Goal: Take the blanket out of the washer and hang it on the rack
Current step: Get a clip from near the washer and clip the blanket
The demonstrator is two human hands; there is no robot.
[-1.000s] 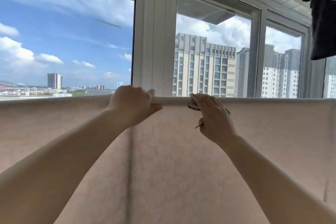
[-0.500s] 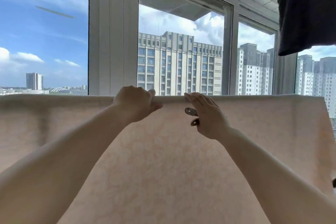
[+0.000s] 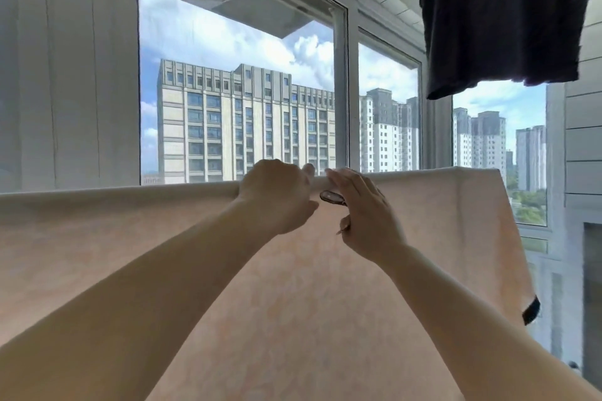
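Head view shows both hands raised to the top fold of the blanket (image 3: 293, 286), close together but not touching. The left hand (image 3: 277, 198) has its fingers curled over the fold and grips it, thumb below on the near face. The right hand (image 3: 365, 215) sits just beside it, fingers reaching over the fold's edge, and it holds a small dark clip (image 3: 332, 198) against the cloth between thumb and fingers; how the clip's jaws stand cannot be told.

The blanket, pale peach, hangs draped over a horizontal bar hidden under its fold, spreading from the left edge of view to a free right edge, where a dark tab (image 3: 531, 311) shows at its lower corner. The bar itself cannot be seen.

Above right, well apart from the hands, a black shirt (image 3: 495, 29) with a white print hangs. Behind the blanket stands a window (image 3: 345, 91) with white frames, with buildings (image 3: 241, 124) and cloudy sky beyond.
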